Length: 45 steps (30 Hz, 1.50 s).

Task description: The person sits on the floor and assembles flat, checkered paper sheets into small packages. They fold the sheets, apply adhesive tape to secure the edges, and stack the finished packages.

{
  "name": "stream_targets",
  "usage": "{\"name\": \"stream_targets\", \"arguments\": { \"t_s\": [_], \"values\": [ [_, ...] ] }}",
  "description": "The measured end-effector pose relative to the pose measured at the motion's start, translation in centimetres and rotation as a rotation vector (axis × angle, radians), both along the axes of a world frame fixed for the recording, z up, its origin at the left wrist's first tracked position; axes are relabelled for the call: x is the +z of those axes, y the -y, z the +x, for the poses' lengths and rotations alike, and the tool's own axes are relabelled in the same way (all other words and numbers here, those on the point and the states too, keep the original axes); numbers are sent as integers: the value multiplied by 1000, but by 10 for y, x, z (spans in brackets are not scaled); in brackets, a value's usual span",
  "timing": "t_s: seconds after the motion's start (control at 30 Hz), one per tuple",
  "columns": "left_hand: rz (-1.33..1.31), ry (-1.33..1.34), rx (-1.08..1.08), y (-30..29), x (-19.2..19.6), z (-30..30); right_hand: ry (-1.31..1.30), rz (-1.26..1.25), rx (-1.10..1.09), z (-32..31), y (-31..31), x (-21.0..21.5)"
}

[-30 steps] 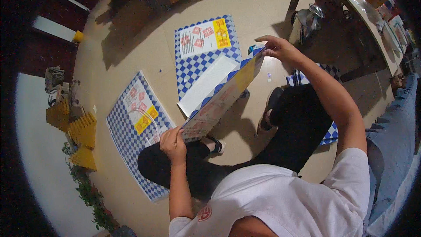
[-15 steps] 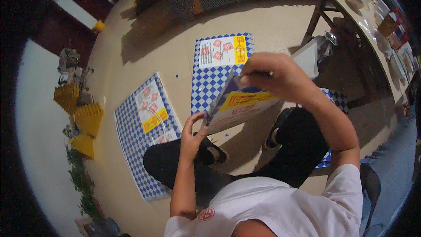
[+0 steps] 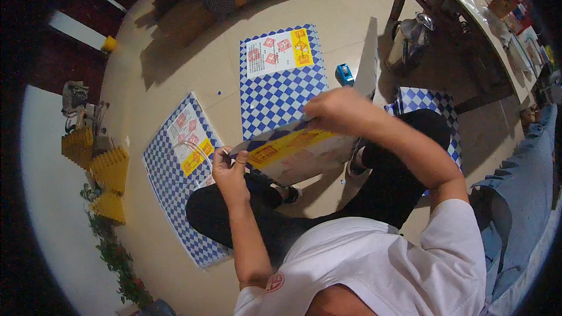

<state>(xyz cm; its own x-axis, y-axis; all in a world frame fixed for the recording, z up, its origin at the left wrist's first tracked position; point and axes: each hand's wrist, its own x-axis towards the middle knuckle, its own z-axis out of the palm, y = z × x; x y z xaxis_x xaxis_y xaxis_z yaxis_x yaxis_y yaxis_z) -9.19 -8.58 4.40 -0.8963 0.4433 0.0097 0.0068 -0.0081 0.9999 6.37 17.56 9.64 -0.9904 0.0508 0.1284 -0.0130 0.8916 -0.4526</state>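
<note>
Over my lap I hold a partly opened printed paper bag [image 3: 304,155], blue checked at the edge with a yellow band and a white panel. My left hand [image 3: 232,178] pinches its left corner between thumb and fingers. Across its top edge lies my right hand [image 3: 338,111], fingers curled over the paper and slightly blurred. A pale grey flap [image 3: 369,52] stands up beyond my right hand. Just past the bag, a flat blue-and-white checked bag [image 3: 281,102] lies on the floor.
More checked bags [image 3: 167,158] with white cord handles lie stacked at the left. A blue tape dispenser [image 3: 345,74] sits on the floor near a metal kettle [image 3: 413,41]. Another checked stack [image 3: 430,100] is by my right knee. A cluttered table [image 3: 497,29] stands at the right.
My right hand has moved down and left along the bag's upper edge. The bag has turned, its pale flap now rising higher. The tape dispenser has come into view.
</note>
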Motion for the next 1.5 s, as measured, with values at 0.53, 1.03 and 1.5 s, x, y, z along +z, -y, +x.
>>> {"name": "stream_targets", "arguments": {
  "t_s": [0.53, 1.03, 1.5],
  "values": [
    [166, 102, -15, -29, -23, -45, -21, -271, -269, 86, -92, -1],
    [178, 148, 76, 6, -73, -55, 239, -321, -75, 75, -58, -19],
    [193, 207, 69, 8, -66, -53, 278, -236, -92, 66, -55, -23]
  ]
}}
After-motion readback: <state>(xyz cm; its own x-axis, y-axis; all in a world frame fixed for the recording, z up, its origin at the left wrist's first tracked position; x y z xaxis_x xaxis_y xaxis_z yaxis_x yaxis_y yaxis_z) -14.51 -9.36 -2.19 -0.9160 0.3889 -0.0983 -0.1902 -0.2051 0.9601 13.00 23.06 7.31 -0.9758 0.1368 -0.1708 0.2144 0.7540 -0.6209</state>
